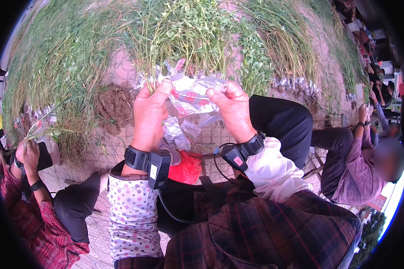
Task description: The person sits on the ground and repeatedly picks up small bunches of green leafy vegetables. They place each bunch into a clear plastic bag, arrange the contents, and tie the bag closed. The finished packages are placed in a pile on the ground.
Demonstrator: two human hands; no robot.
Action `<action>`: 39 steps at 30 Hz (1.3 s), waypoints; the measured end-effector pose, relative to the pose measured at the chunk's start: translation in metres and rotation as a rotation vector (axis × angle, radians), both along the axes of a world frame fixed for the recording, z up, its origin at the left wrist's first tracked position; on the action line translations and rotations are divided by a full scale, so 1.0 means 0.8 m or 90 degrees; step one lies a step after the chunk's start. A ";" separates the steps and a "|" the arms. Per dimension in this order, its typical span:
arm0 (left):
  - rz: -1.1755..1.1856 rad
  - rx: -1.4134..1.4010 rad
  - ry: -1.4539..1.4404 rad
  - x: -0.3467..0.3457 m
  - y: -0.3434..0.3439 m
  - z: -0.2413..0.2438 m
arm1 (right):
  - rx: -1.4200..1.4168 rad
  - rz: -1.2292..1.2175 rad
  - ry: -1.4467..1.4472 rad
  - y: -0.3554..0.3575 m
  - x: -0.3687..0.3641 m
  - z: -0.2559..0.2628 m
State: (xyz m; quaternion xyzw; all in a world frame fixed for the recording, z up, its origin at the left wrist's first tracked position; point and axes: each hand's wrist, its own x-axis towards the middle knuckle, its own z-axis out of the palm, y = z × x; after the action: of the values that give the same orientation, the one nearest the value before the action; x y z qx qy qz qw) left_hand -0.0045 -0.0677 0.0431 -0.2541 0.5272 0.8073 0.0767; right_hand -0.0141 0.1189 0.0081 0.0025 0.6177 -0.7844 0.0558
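Between my two hands a clear plastic bag with red print [193, 97] is stretched out. My left hand [151, 111] pinches the bag's left edge between thumb and fingers and also holds the thin green stems of a leafy plant [154, 50], which stand up past the thumb. My right hand [234, 107] pinches the bag's right edge. Below the bag, more crumpled clear plastic bags [176, 132] lie over the paving, close to my left wrist. A red plastic bag [186, 168] sits lower down, between my forearms.
Bundled green plants [202, 30] cover the ground ahead, several with plastic-wrapped bases [294, 86]. A mound of brown soil [116, 107] lies left of my left hand. A co-worker's hands [28, 156] hold plants at far left; another co-worker [363, 168] sits at right. My knee [279, 127] is beside my right hand.
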 end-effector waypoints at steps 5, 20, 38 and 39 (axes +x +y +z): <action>0.073 -0.046 0.064 0.003 0.015 0.005 | 0.130 -0.015 0.025 0.001 0.002 -0.003; -0.133 -0.110 0.113 0.016 0.039 -0.028 | 0.391 0.079 0.047 -0.018 0.017 0.013; -0.089 -0.055 -0.019 0.008 0.029 0.004 | -0.114 -0.041 -0.181 -0.006 0.009 0.027; -0.078 -0.032 -0.020 0.008 0.026 0.002 | -0.124 -0.050 -0.179 -0.006 0.009 0.028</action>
State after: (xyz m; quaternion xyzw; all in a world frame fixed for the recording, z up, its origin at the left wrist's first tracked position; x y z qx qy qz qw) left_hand 0.0016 -0.0468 0.0445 -0.2358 0.5608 0.7834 0.1275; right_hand -0.0073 0.1143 0.0302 0.1309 0.5244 -0.8340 0.1111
